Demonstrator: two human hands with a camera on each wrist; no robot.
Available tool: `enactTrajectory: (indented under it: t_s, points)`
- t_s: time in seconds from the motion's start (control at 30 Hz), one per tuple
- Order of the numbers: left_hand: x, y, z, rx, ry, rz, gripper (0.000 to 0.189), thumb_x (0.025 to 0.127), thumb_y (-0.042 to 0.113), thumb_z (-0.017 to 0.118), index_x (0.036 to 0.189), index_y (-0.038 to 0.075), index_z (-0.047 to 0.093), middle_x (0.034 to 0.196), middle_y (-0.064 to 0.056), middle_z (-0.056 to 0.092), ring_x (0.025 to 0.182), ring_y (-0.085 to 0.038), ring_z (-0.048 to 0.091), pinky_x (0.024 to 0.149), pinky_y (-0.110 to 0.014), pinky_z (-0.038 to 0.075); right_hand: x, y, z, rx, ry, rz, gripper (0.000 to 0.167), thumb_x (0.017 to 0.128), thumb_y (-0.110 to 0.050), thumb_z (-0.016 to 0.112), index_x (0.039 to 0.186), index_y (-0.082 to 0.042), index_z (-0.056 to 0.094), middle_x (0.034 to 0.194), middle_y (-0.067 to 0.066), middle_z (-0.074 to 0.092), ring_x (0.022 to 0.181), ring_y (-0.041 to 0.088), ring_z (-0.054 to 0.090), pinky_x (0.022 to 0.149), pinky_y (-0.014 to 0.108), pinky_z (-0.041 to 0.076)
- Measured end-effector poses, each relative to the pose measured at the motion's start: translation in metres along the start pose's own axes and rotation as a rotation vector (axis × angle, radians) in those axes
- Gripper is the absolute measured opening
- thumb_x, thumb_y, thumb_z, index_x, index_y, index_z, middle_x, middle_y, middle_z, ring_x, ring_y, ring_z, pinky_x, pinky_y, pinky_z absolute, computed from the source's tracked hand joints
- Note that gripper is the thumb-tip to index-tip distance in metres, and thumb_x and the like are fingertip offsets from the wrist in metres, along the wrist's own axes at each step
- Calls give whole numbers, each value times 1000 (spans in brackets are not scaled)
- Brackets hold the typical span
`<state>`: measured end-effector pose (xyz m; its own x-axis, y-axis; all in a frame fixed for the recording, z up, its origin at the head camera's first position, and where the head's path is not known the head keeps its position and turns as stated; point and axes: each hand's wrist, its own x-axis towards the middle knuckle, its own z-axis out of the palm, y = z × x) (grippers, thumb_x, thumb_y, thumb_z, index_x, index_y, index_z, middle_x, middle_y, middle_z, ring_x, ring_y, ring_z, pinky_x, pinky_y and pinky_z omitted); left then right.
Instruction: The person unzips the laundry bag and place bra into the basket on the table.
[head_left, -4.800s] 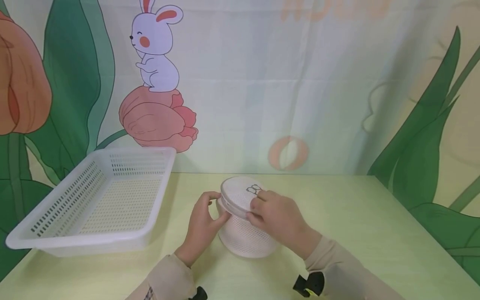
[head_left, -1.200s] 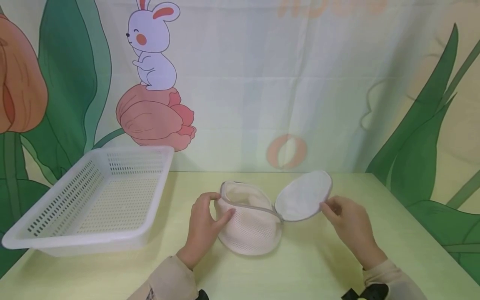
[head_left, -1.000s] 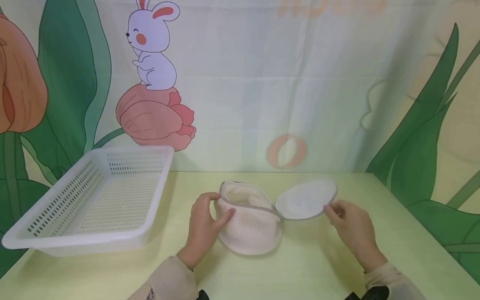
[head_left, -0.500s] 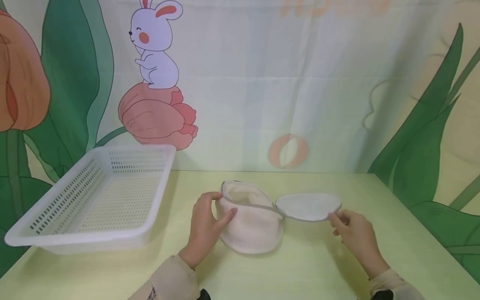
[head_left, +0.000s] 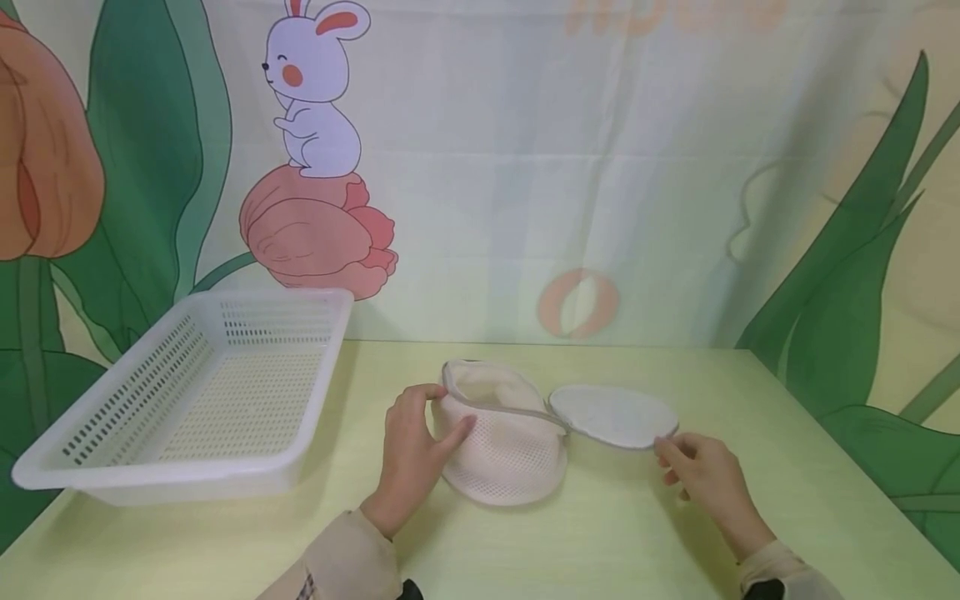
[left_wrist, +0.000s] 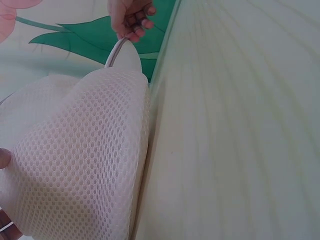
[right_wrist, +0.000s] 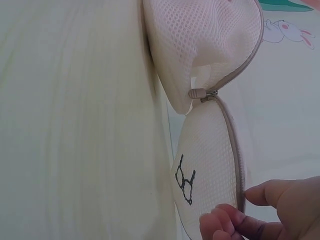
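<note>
A cream mesh laundry bag [head_left: 502, 454] stands unzipped on the table, its round mouth facing up. My left hand [head_left: 412, 454] grips its left side, thumb on the outer wall and fingers at the rim. The flap lid [head_left: 611, 415] is folded out to the right, joined to the bag near the zipper pull [right_wrist: 199, 93]. My right hand [head_left: 708, 475] pinches the lid's outer edge between thumb and fingers. In the right wrist view a dark bow-like print shows on the lid's outer face. Mesh fills much of the left wrist view.
A white perforated plastic basket [head_left: 180, 483] stands on the table [head_left: 600, 533] at the left, with nothing seen inside. Behind the table hangs a printed cloth [head_left: 480, 167] with a rabbit and tulips.
Earlier the lid lay over the bag; my right hand has unzipped it and swung it out to the right, then lowered it flatter. My left hand has stayed on the bag.
</note>
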<state>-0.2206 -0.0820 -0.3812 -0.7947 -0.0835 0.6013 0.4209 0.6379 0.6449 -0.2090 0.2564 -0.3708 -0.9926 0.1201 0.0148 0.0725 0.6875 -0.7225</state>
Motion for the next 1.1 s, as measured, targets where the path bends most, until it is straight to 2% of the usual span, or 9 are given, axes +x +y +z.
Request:
enactTrajectory:
  t_s: [0.17, 0.3, 0.57, 0.67, 0.8, 1.0, 1.1]
  points:
    - [1, 1, 0, 0, -1, -7, 47, 79, 27, 79, 111, 3, 56, 113, -14, 62, 111, -31, 55, 100, -50, 38, 0, 1, -2, -26, -44, 8, 35, 97, -28, 54, 88, 4, 65, 79, 10, 68, 67, 12, 60, 53, 28, 51]
    - [2, 2, 0, 5, 5, -1, 46, 79, 27, 79, 111, 3, 55, 113, -14, 62, 111, -31, 55, 100, -50, 38, -1, 2, -4, -61, -50, -16, 32, 96, -26, 56, 86, 2, 65, 78, 8, 67, 67, 12, 60, 51, 28, 51]
    - [3, 4, -1, 8, 7, 4, 46, 79, 26, 79, 111, 3, 55, 112, -14, 62, 111, -31, 55, 100, -49, 37, -2, -3, -14, -243, -41, -70, 31, 95, -30, 56, 79, -6, 66, 71, 1, 67, 63, 11, 59, 53, 29, 43]
    - [3, 5, -1, 8, 6, 6, 47, 79, 26, 79, 112, 3, 55, 113, -14, 61, 111, -31, 55, 99, -50, 37, -2, -7, -17, -277, -27, -102, 32, 96, -32, 56, 78, -8, 66, 69, -1, 66, 63, 11, 57, 54, 28, 39]
    - [2, 5, -2, 10, 10, 13, 47, 78, 25, 79, 111, 2, 55, 112, -14, 61, 111, -32, 54, 98, -50, 38, -4, -15, -19, -273, -6, -139, 30, 95, -32, 56, 80, -8, 66, 68, 0, 64, 62, 12, 53, 54, 28, 39]
    - [2, 4, -2, 13, 21, 24, 48, 78, 26, 79, 112, 2, 56, 112, -14, 61, 110, -32, 54, 98, -50, 39, -8, -31, -16, -198, -5, -191, 31, 96, -31, 57, 95, -2, 67, 80, 7, 70, 65, 11, 62, 56, 28, 46]
    - [1, 4, -2, 12, 22, 25, 48, 78, 26, 79, 112, 2, 56, 112, -14, 61, 111, -31, 54, 98, -50, 39, -10, -41, -12, -152, -7, -199, 28, 95, -29, 58, 97, -2, 67, 83, 8, 71, 65, 12, 65, 57, 28, 49]
